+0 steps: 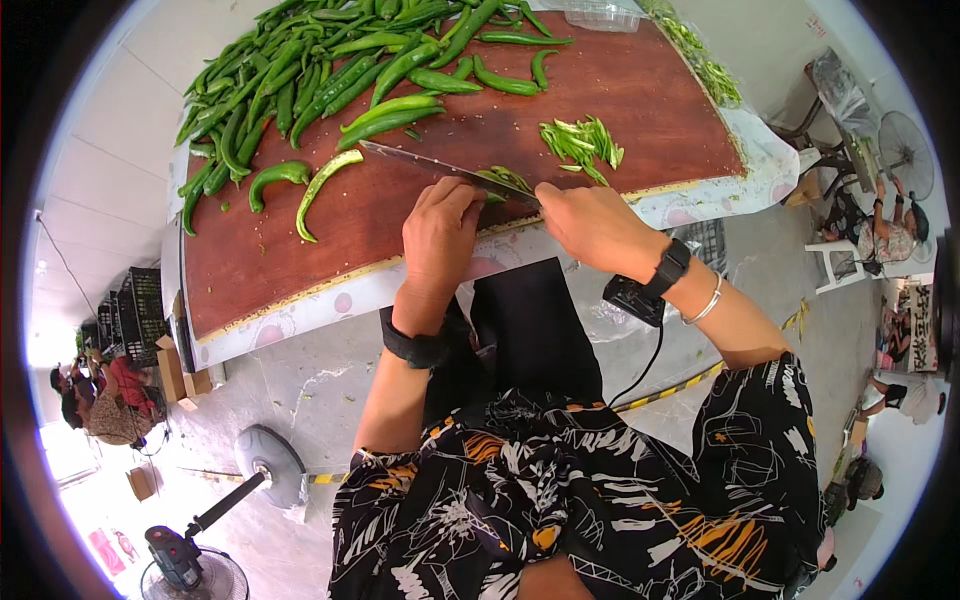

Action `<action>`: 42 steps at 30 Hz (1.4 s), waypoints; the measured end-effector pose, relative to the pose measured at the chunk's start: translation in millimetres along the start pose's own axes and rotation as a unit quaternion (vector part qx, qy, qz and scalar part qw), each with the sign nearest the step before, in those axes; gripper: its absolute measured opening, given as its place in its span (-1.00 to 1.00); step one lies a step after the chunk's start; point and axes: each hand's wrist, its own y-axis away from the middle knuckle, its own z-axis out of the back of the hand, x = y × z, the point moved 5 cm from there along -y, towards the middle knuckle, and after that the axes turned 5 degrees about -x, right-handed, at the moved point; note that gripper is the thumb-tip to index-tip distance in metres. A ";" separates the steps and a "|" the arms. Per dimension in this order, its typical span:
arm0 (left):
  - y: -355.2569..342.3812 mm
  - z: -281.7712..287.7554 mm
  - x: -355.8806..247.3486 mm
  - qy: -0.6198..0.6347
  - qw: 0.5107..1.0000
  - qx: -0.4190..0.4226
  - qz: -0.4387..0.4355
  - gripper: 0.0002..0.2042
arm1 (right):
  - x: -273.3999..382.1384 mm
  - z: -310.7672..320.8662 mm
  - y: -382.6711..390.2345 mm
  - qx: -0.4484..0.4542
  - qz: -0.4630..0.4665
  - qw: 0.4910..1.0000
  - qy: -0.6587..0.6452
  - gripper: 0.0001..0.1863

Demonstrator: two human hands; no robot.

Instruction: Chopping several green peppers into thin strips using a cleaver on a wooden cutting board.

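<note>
My right hand (590, 228) is closed round the handle of a long knife (425, 163), whose blade points left and away across the brown board. Beside the blade, my left hand (440, 230) has its fingers curled down on a green chili pepper, mostly hidden under them. Cut green pepper strips (507, 178) lie just beyond the blade. A larger pile of sliced pepper (585, 145) sits to the right on the board. One pale green pepper (322, 195) lies whole left of the knife tip, with a darker curved pepper (277, 182) near it.
A big heap of whole green peppers (300, 75) covers the far left of the brown board (660, 95). A clear plastic tray (603, 15) stands at the far edge. Floor fans (195, 575), black crates (140, 310) and other people are around the room.
</note>
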 end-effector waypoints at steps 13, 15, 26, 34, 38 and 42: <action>1.2 -1.9 2.7 0.011 1.000 -0.002 -0.018 -0.90 | 4.7 -22.1 -19.5 0.010 -0.004 1.000 -0.005 -0.91; 3.5 -0.2 1.5 0.014 0.999 -0.014 -0.029 -0.89 | 4.9 -23.4 -19.7 0.016 0.001 1.000 0.002 -0.91; 8.6 16.0 5.3 -0.075 0.996 -0.043 -0.025 -0.87 | -1.8 -22.9 -17.3 -0.050 0.007 0.999 -0.014 -0.87; 2.5 5.6 -2.8 -0.063 0.997 -0.044 -0.019 -0.92 | 7.0 -2.4 4.1 -0.007 -0.003 1.000 0.017 -0.91; 3.4 4.0 -1.9 -0.068 0.996 -0.047 -0.021 -0.92 | 6.7 0.6 10.2 0.010 0.005 1.000 0.027 -0.91; 4.6 3.5 -2.1 -0.069 0.996 -0.052 -0.029 -0.95 | 7.7 0.3 10.2 0.024 0.001 1.000 0.019 -0.91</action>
